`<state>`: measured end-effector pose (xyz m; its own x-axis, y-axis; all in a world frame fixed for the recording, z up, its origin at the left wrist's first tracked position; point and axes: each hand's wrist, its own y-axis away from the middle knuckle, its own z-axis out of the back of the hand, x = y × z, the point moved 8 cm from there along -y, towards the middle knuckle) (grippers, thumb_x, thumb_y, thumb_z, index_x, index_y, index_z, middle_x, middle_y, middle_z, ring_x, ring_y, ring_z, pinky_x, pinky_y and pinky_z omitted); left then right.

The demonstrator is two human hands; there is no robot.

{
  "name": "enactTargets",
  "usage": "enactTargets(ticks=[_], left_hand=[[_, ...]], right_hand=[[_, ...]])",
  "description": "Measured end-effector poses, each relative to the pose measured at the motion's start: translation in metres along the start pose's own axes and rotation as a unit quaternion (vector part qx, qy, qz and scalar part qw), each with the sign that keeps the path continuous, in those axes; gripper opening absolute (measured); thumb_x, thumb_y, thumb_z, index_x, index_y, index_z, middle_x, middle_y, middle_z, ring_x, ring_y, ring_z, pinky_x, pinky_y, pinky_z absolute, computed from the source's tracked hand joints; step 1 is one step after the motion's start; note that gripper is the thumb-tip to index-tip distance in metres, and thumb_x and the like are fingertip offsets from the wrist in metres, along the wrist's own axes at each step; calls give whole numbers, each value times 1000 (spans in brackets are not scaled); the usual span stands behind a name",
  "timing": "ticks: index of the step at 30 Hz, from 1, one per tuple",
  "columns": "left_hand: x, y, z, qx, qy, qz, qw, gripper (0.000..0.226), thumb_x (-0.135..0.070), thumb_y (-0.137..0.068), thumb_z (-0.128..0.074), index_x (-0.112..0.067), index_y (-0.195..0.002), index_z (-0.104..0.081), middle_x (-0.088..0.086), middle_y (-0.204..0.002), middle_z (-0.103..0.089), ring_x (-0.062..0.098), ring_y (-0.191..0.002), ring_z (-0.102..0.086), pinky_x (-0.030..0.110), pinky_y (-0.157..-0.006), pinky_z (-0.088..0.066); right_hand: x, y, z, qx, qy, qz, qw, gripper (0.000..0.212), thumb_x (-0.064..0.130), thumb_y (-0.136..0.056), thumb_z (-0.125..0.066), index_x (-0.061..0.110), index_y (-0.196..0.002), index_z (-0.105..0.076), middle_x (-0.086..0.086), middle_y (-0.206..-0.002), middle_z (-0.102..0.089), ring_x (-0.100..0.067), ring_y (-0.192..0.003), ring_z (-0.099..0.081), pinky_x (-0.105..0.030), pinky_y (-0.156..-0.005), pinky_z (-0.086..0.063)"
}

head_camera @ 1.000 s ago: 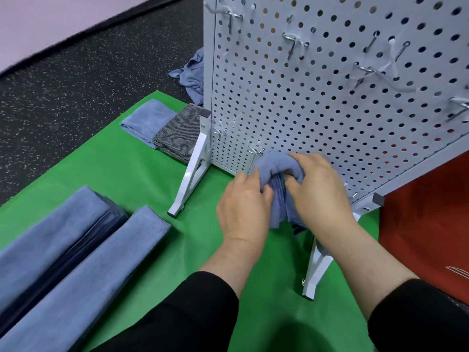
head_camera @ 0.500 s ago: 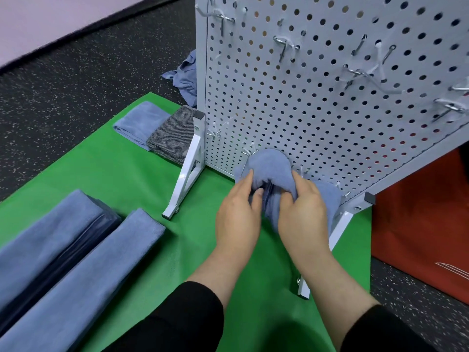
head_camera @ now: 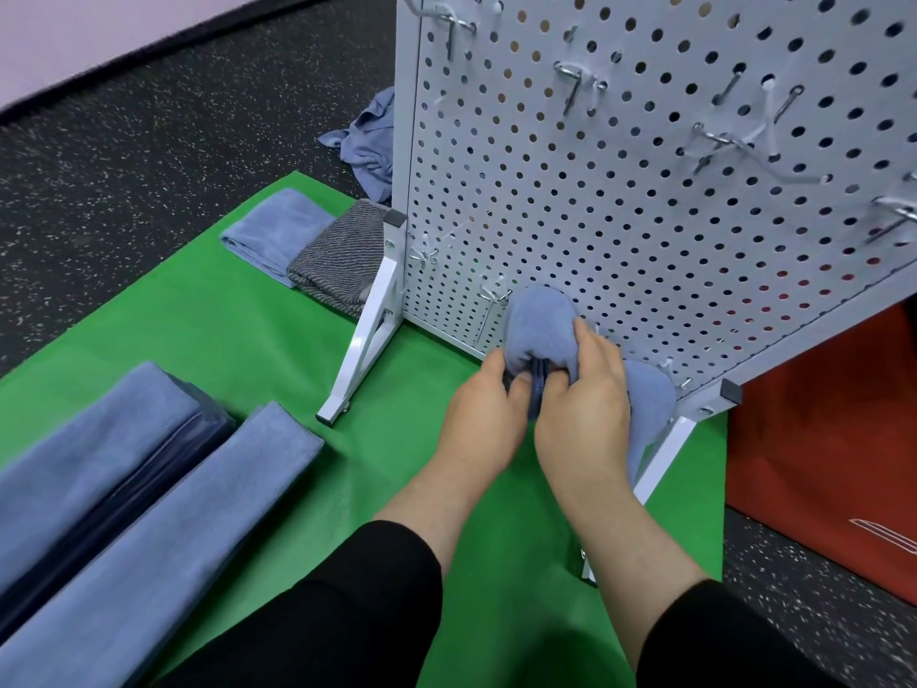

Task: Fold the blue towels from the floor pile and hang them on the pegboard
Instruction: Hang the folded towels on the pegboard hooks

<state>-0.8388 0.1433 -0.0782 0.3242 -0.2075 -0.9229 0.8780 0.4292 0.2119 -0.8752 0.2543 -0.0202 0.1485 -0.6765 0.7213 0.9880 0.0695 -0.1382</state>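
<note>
Lower now, both hands' fingers pinch towel (tightly).

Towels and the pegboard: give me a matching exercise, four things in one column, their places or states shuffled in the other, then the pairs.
1 grey striped towel
2 crumpled blue towel
3 two long folded towels
4 towel in both hands

A draped low on the pegboard
B on dark floor behind the board
C on green mat, near left
D by the board's left foot

1-D, 2-B, 3-C, 4-A

Left hand: moved down, now pinching under the blue towel.
Right hand: slid off the top, now lower.
</note>
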Motion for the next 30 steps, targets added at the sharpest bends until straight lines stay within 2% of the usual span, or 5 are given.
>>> enactTargets(ticks=[6, 11, 16, 23, 30], left_hand=[[11, 17, 6, 16, 74, -50, 996, 51, -22, -98, -58, -41, -143, -45, -30, -121, -63, -16, -110, -57, 7, -88, -43], [19, 24, 14, 21, 75, -64, 995, 65, -10, -98, -56, -30, -156, -34, -39, -134, -48, -22, -125, -43, 8, -107, -34], [27, 35, 29, -5, 7, -53, 999, 60, -22, -100, -54, -29, -156, -35, -10, -150, -51, 6, -138, -46, 31, -115, -37], [25, 59, 142, -121, -200, -56, 971, 31, -28, -102, -50, -26, -131, -61, 4, -106, -75, 30, -93, -66, 39, -81, -53], [85, 101, 263, -22, -474, 13, 880, 24, -31, -101, -47, -21, -111, -66, 12, -103, -74, 34, -96, -69, 38, -73, -49]], right_hand=[[8, 14, 1, 36, 20, 24, 999, 73, 10, -99, -56, 21, -161, -19, 5, -166, -22, -11, -152, -18, -32, -125, -19], [10, 26, -2, 63, 51, 63, 995, 77, 12, -100, -56, 21, -162, -11, 9, -169, -9, -4, -154, -6, -5, -114, 2], [24, 35, 8, 56, 33, 93, 994, 74, 17, -101, -55, 21, -162, -12, 12, -169, -7, -4, -155, -5, -28, -126, -10], [90, 67, 8, 16, -68, 255, 964, 37, 13, -98, -57, 8, -134, -61, 0, -143, -56, -10, -135, -48, -23, -116, -32], [122, 150, -121, 236, -11, 330, 914, 33, 19, -92, -56, 8, -119, -70, -7, -123, -69, -25, -113, -63, -30, -104, -43]])
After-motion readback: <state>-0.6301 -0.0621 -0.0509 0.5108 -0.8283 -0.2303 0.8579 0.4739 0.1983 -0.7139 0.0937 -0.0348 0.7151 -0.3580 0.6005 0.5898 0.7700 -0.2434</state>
